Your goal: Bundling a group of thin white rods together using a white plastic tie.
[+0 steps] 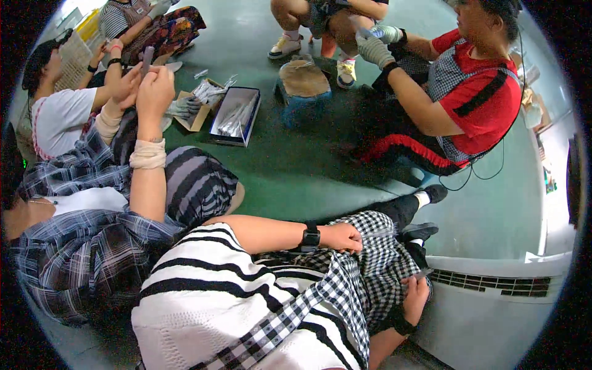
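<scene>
My left hand point(343, 237), below a black wristwatch point(310, 237), rests on my black-and-white checked apron point(376, 246) with its fingers curled in. A faint thin pale strip shows just past the fingertips; what it is I cannot make out. On the right side of my lap, my right hand point(416, 296) is closed, thumb against fingers. A small thin greyish piece point(425, 272) sticks up at its fingertips, too small to name. A black band circles that wrist. The hands are apart from each other.
An open blue-edged box point(237, 139) with thin silvery pieces stands on the green floor, beside a cardboard box point(198, 123) of similar pieces. A cardboard-topped stool point(305, 80) is farther off. Co-workers sit left, ahead and right. A white vented unit point(493, 314) is at my right.
</scene>
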`<state>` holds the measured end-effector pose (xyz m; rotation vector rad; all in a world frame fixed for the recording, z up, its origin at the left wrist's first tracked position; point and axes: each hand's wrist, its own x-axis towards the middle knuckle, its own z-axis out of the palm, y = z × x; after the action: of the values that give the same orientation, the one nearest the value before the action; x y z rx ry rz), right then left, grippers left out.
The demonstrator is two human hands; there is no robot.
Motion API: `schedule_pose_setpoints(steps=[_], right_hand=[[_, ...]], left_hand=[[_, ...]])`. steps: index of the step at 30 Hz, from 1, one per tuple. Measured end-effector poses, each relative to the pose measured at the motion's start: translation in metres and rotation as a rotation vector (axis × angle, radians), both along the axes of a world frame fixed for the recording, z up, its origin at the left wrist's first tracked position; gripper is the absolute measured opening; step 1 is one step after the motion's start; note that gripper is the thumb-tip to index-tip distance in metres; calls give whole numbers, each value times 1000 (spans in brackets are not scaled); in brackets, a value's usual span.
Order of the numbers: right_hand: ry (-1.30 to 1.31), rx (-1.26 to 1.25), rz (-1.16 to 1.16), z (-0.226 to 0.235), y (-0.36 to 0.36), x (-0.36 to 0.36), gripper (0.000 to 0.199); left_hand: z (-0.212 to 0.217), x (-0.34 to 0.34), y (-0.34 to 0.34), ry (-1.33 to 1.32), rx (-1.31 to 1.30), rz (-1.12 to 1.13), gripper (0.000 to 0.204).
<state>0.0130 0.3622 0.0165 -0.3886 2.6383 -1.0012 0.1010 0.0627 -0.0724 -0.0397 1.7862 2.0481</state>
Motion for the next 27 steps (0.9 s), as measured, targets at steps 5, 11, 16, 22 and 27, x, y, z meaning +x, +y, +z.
schedule_pose_setpoints(steps=[5,11,16,22,27], right_hand=[[-6,10,11,1,-3,-3,12],[7,-8,10,1,-10,0,11],[25,95,85,11,-27,13,19],[-275,-161,148,27,-95,51,15],[-320,-316,265,-3,-108,62,16]], left_hand=[[7,3,-3,45,-79,-23,25],[-8,-4,1,31,-37,-89,26],[-17,-11,5,-72,275,28,21],[47,-18,-1,112,488,-122,53],[68,-12,-2,112,543,-70,49]])
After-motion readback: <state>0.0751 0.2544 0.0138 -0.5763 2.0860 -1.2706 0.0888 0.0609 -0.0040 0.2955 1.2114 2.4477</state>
